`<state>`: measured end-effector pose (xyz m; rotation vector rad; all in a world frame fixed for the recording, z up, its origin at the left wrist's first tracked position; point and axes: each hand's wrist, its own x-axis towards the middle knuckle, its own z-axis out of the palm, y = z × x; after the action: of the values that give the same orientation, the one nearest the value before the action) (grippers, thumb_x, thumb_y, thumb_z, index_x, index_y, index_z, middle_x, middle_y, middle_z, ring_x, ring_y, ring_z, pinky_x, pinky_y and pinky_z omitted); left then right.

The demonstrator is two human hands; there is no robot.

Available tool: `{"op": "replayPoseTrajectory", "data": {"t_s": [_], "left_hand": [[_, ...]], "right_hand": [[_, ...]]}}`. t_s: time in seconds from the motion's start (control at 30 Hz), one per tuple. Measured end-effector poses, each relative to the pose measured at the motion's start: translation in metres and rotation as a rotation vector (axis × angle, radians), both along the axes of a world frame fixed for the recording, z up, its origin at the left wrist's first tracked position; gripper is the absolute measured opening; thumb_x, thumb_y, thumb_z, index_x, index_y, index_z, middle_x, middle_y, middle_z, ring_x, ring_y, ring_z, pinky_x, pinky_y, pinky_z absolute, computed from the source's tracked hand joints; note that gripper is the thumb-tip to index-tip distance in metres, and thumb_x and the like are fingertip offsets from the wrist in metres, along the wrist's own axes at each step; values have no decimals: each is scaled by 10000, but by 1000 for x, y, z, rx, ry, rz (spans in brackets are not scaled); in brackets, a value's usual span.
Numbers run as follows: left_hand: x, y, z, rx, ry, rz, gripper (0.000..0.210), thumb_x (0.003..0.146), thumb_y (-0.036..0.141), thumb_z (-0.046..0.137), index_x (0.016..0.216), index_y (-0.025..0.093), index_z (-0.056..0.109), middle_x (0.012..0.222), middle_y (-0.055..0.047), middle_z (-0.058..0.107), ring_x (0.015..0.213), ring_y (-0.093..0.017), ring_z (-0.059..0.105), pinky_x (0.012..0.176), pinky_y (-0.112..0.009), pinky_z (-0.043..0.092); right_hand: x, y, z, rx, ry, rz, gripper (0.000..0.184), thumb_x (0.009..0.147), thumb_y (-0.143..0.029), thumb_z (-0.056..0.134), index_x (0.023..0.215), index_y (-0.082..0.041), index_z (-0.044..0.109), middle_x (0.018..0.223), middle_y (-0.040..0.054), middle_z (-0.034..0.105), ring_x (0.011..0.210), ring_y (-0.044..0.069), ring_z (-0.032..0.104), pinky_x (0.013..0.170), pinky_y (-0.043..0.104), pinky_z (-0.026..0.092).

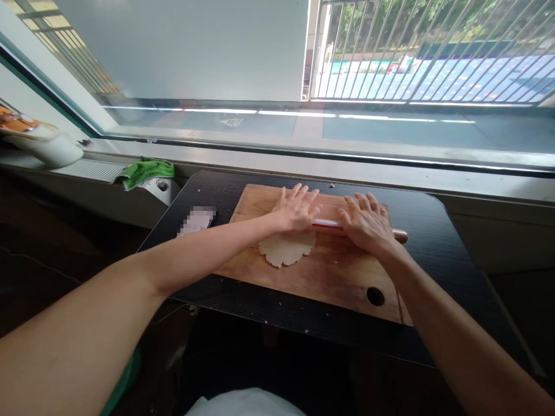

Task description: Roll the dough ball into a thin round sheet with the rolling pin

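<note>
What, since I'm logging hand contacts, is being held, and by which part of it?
Nothing looks gripped: the left hand and right hand lie palm-down on the rolling pin, fingers outstretched, either side of a visible stretch.

A whitish cloth garment (249,403) is forming a rounded outline at the torso. The bare left arm (208,249) and right arm (437,297) are tapering along their length. The left grip (297,209) and right grip (368,222), both bare hands, are displaying slender fingers (361,202).
</note>
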<state>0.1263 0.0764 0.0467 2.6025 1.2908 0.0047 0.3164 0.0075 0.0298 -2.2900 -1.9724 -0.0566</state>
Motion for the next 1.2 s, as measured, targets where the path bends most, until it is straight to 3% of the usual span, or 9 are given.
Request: {"op": "replayPoseTrajectory", "data": {"t_s": [0.13, 0.3, 0.37, 0.57, 0.8, 0.9, 1.03, 1.13, 1.2], "left_hand": [[-10, -29, -4, 76, -47, -89, 608, 1022, 507, 300, 1582, 272, 333, 1680, -60, 274, 1562, -313, 159, 1251, -604, 102], [12, 24, 4, 43, -20, 128, 658, 1030, 496, 280, 1610, 188, 254, 1701, -122, 177, 1575, -303, 107, 1250, -608, 75], [12, 27, 6, 30, -29, 165, 664, 1035, 493, 250, 1612, 163, 244, 1698, -138, 177, 1575, -303, 112, 1248, -616, 81], [-10, -33, -2, 108, -44, -52, 613, 1020, 497, 319, 1585, 260, 329, 1671, -83, 292, 1557, -334, 172, 1238, -642, 108], [13, 29, 5, 46, 6, 160, 632, 1031, 436, 273, 1602, 166, 270, 1683, -130, 238, 1567, -305, 153, 1243, -617, 123], [3, 3, 0, 23, -4, 47, 625, 1030, 464, 259, 1599, 206, 281, 1679, -103, 263, 1563, -300, 173, 1239, -621, 144], [-7, -32, -8, 151, -79, -66, 583, 1022, 467, 316, 1565, 261, 357, 1660, -67, 323, 1553, -295, 203, 1249, -591, 137], [3, 2, -4, 66, -95, 19, 568, 1013, 476, 360, 1532, 250, 404, 1642, -73, 359, 1533, -288, 259, 1236, -551, 206], [7, 36, 4, -38, -167, 245, 496, 1027, 422, 336, 1437, 211, 519, 1554, -102, 488, 1447, -267, 415, 1177, -468, 339]], "right_hand": [[-1, -34, -6, 83, -43, 123, 516, 1018, -428, 293, 1369, -238, 619, 1523, 111, 516, 1471, 340, 329, 1144, 569, 340], [1, 17, 6, 39, 1, -9, 569, 1020, -448, 285, 1436, -188, 572, 1588, 156, 424, 1499, 361, 284, 1133, 574, 353], [-5, 18, 6, 33, -2, -16, 576, 1022, -448, 284, 1447, -172, 558, 1602, 164, 401, 1505, 360, 277, 1132, 573, 354], [-17, -52, -17, 159, -28, 184, 548, 1030, -402, 284, 1467, -167, 516, 1531, 136, 509, 1497, 315, 308, 1166, 549, 308], [-29, 1, 0, 50, 15, -1, 561, 1033, -381, 248, 1388, -121, 596, 1601, 159, 416, 1515, 348, 268, 1153, 580, 310], [-32, -28, -8, 116, 2, 105, 567, 1036, -359, 245, 1457, -95, 518, 1562, 173, 470, 1495, 316, 326, 1181, 561, 273], [-27, -67, -22, 231, -15, 221, 553, 1037, -365, 286, 1502, -116, 452, 1559, 169, 476, 1486, 280, 347, 1204, 529, 232], [-26, -39, -13, 178, -12, 189, 546, 1032, -416, 313, 1422, -105, 535, 1517, 188, 511, 1456, 324, 369, 1174, 528, 272], [-29, -9, -1, 79, -10, 139, 516, 1036, -424, 302, 1339, -137, 604, 1481, 178, 539, 1390, 336, 437, 1122, 512, 341]]}}
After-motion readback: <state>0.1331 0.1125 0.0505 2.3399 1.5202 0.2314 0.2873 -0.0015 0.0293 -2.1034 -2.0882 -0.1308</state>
